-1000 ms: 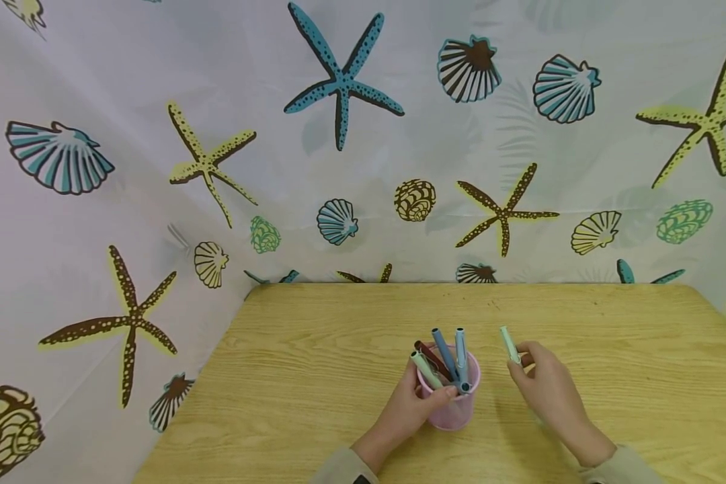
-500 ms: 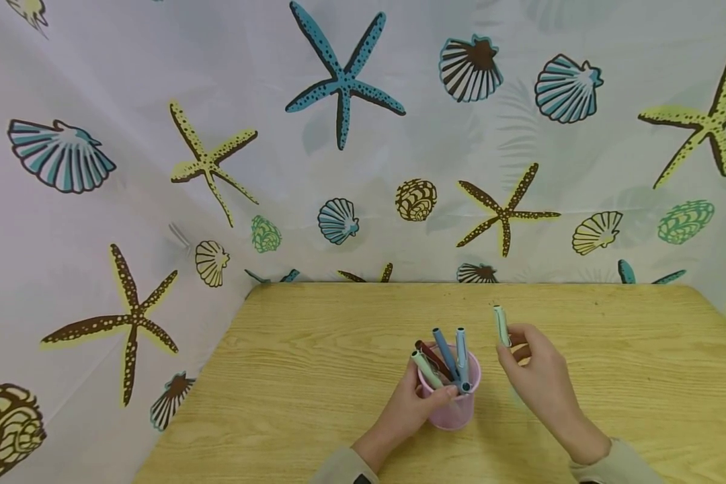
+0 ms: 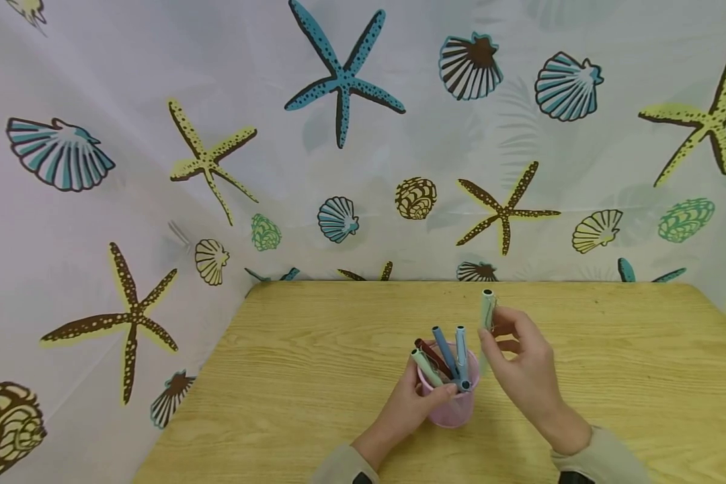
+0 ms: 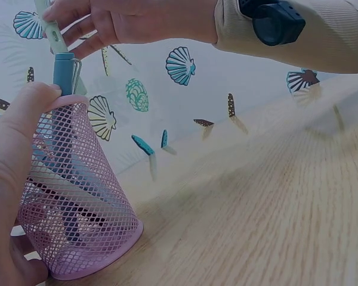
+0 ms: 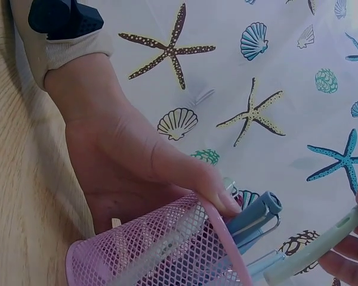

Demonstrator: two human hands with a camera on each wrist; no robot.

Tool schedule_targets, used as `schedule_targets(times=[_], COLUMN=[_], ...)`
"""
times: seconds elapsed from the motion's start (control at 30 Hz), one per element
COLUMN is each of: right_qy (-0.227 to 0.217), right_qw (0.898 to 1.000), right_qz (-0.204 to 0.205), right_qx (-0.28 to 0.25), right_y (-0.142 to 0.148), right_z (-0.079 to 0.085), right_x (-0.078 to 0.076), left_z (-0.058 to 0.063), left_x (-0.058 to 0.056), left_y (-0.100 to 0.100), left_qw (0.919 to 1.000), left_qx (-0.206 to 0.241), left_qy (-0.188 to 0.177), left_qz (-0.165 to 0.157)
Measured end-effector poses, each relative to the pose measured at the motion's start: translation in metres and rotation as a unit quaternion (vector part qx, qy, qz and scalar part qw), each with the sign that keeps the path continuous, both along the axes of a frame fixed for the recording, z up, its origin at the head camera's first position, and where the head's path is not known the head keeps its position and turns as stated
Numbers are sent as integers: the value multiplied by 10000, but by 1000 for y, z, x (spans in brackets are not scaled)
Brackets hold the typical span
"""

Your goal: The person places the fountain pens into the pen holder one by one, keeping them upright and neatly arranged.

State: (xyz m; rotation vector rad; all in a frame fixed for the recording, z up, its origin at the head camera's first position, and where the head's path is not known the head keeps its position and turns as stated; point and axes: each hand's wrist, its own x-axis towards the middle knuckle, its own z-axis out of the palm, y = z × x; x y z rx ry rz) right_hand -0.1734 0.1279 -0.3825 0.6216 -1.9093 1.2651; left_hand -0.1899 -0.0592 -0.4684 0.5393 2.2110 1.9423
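My left hand [image 3: 402, 411] grips a pink mesh pen cup [image 3: 452, 415] standing on the table, its thumb at the rim. Several capped pens lean inside, among them a light green pen [image 3: 426, 368], a dark red pen [image 3: 433, 357], a blue pen [image 3: 445, 351] and a light blue pen [image 3: 462, 353]. To the right of the cup, my right hand [image 3: 529, 373] pinches a pale green pen [image 3: 487, 311] between thumb and fingers, nearly upright. In the right wrist view, that pale green pen [image 5: 319, 243] is beyond the cup's rim. The left wrist view shows its lower end near a blue pen's [image 4: 64, 72] top.
The wood-grain table [image 3: 314, 356] spreads to both sides of the cup. A white cloth [image 3: 375, 168] printed with starfish and shells hangs behind the table and along its left and right sides.
My right hand has moved left and away from me, toward the cup, and the pale green pen has turned more upright. My left hand and the cup have stayed in place.
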Motion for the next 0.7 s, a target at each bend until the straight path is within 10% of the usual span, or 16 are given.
schedule_targets(times=[0.7], right_qy=[-834], right_qw=[9935], right_qz=[773], right_qx=[-111], right_y=[-35], right_z=[9], right_x=[14], left_z=[-1], left_x=[-1], left_y=[1], left_qw=[9998], left_qx=[142], left_qy=[-121], left_qz=[-37])
